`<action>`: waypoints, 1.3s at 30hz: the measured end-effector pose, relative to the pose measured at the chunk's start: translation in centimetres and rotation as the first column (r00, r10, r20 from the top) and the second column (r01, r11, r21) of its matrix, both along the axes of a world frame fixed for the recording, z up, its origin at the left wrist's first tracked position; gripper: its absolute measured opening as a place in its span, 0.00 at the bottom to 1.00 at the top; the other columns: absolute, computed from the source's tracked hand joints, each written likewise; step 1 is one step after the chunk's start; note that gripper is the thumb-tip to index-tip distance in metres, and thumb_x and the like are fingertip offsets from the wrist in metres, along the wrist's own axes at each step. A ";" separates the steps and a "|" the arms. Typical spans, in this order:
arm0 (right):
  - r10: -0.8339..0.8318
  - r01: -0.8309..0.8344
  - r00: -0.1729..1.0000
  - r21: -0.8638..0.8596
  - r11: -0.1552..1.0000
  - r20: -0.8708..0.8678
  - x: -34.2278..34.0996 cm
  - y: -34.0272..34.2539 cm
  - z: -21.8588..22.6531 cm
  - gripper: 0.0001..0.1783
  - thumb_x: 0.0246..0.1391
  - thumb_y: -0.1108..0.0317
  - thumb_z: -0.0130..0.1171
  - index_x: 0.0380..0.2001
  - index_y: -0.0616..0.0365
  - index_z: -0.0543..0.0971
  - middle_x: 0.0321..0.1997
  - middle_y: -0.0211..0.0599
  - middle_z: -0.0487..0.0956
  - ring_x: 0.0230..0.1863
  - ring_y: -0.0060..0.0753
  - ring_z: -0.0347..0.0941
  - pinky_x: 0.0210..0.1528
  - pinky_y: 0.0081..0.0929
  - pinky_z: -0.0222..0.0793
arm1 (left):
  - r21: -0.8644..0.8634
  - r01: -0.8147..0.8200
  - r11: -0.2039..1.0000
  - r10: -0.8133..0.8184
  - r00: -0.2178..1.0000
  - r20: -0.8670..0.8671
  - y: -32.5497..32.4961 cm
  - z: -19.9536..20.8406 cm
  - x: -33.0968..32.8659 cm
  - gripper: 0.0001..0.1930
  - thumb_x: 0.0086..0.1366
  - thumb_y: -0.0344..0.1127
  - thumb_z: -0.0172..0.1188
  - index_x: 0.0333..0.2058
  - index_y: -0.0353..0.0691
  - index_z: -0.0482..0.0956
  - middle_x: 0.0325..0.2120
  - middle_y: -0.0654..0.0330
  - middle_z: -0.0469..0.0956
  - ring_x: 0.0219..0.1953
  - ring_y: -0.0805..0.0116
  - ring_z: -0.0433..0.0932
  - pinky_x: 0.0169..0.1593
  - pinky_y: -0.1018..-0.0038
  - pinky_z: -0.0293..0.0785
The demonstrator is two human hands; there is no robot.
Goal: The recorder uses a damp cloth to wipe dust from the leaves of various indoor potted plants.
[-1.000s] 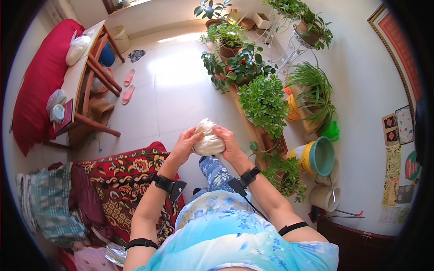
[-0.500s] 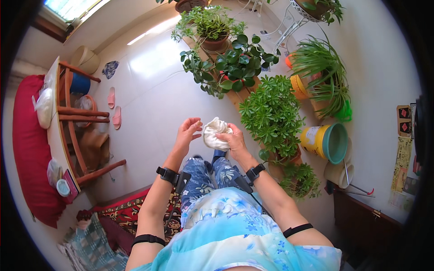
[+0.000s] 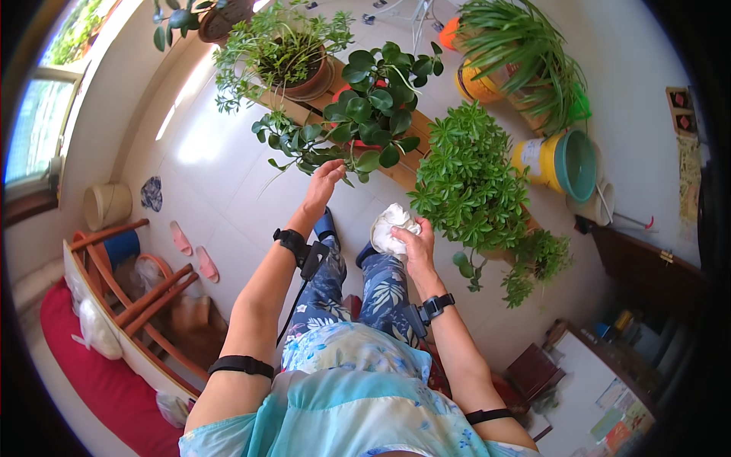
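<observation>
In my right hand, a bunched white cloth is gripped between thumb and fingers, above my lower legs. My left hand is stretched forward, its fingers extended at the lower edge of a plant with round, dark green leaves. Whether the fingertips touch the trailing leaves there, I cannot tell. This plant's red pot stands on a wooden bench. To the right of it, close to my right hand, grows a dense bushy plant.
A fine-leaved plant in a terracotta pot stands at the bench's far end. On the right are a spider plant and a yellow bucket with a teal basin. Pink slippers lie left, near a table with reddish-brown legs.
I have turned and come closer to the bench. My left hand has moved away from the cloth and forward to the round-leaved plant. The right hand still holds the cloth.
</observation>
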State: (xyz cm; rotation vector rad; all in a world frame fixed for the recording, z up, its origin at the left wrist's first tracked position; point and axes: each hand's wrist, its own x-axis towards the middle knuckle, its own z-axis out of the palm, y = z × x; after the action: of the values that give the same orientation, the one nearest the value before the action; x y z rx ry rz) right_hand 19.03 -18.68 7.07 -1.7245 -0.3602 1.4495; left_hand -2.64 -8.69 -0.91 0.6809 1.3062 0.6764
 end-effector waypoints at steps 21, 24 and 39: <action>-0.354 0.354 0.935 0.093 0.930 -0.022 -3.9 7.8 -4.9 0.30 0.46 0.78 0.63 0.55 0.62 0.70 0.50 0.42 0.74 0.41 0.29 0.75 0.42 0.22 0.75 | -0.029 0.518 0.855 -0.516 0.855 0.039 9.8 -3.1 3.7 0.22 0.67 0.43 0.51 0.53 0.34 0.72 0.44 0.62 0.75 0.48 0.72 0.68 0.55 0.75 0.61; -0.489 0.494 0.869 0.139 0.858 -0.068 -5.4 10.4 -6.5 0.28 0.47 0.78 0.63 0.54 0.61 0.71 0.48 0.39 0.75 0.39 0.26 0.76 0.40 0.21 0.76 | 0.064 0.590 0.805 -0.591 0.807 0.004 9.9 -5.5 3.0 0.20 0.67 0.41 0.50 0.52 0.33 0.73 0.45 0.57 0.74 0.49 0.67 0.71 0.52 0.71 0.67; -0.382 0.377 0.873 0.076 0.923 0.304 -8.7 7.4 -5.9 0.17 0.46 0.76 0.64 0.42 0.61 0.77 0.38 0.39 0.79 0.38 0.27 0.75 0.40 0.25 0.73 | 0.003 0.600 0.800 -0.590 0.785 0.192 12.0 -3.7 2.7 0.20 0.66 0.40 0.54 0.50 0.32 0.73 0.46 0.61 0.76 0.50 0.73 0.70 0.56 0.75 0.62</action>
State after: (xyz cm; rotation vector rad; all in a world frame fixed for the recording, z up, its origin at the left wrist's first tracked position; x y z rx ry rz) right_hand 10.36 -11.28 1.14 -1.8905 -0.1797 0.8884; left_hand 0.11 3.26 -4.57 0.9059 0.8574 0.1699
